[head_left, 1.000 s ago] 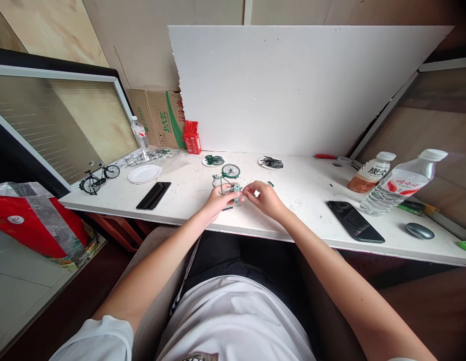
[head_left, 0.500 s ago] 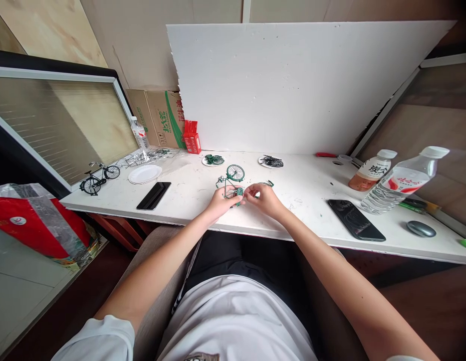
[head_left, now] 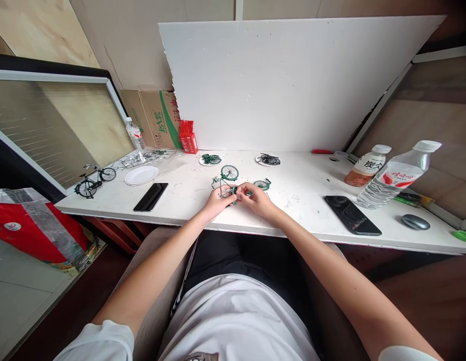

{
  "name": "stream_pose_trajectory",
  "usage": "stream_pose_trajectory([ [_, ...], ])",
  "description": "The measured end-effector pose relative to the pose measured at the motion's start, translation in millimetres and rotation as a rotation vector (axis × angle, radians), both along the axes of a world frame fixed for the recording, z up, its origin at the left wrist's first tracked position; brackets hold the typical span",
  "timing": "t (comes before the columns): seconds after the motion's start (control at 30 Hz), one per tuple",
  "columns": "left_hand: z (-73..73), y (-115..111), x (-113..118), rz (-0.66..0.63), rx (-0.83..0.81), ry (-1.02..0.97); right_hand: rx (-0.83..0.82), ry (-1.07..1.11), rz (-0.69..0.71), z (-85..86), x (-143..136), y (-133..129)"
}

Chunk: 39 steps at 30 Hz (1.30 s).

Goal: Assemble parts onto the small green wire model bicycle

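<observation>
My left hand (head_left: 217,202) is closed around a green model bicycle (head_left: 229,173), whose spoked wheel points away from me above the white table. Against the lower part of that frame, the fingers of my right hand (head_left: 258,201) are pinched together, touching near my left fingertips. Whatever small piece they grip is hidden. Just beyond my right hand lies a separate green wheel with a mudguard (head_left: 262,185).
A small plate of green parts (head_left: 210,159) and one of black parts (head_left: 268,159) sit at the back. At left are a black model bicycle (head_left: 94,180), a white plate (head_left: 142,175) and a phone (head_left: 151,197); at right, another phone (head_left: 352,215), bottles (head_left: 396,175) and a mouse (head_left: 415,221).
My right fingers have moved slightly left, closer against the green model bicycle. The wheel lying behind my right hand shows more. The whole view has shifted a little.
</observation>
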<state>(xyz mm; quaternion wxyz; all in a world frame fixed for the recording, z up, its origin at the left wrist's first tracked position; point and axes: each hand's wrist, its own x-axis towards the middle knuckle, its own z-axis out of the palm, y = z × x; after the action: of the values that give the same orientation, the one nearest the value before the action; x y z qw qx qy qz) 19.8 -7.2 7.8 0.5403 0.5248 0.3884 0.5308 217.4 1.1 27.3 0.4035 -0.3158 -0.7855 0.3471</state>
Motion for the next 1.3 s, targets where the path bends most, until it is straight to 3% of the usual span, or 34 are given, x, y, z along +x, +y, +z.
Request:
stream_pose_trajectory([
  [0.3, -1.8, 0.4, 0.4, -0.035, 0.018, 0.018, 0.016, 0.011, 0.053, -3.6, 2.5, 3.2],
  [1.07, -2.4, -1.3, 2.9, -0.003, 0.074, 0.107, 0.16, -0.055, -0.038, -12.1, -1.7, 5.0],
  [1.3, -0.2, -2.7, 5.0, -0.018, 0.112, 0.099, 0.037, 0.005, -0.065, -8.8, -2.1, 3.5],
])
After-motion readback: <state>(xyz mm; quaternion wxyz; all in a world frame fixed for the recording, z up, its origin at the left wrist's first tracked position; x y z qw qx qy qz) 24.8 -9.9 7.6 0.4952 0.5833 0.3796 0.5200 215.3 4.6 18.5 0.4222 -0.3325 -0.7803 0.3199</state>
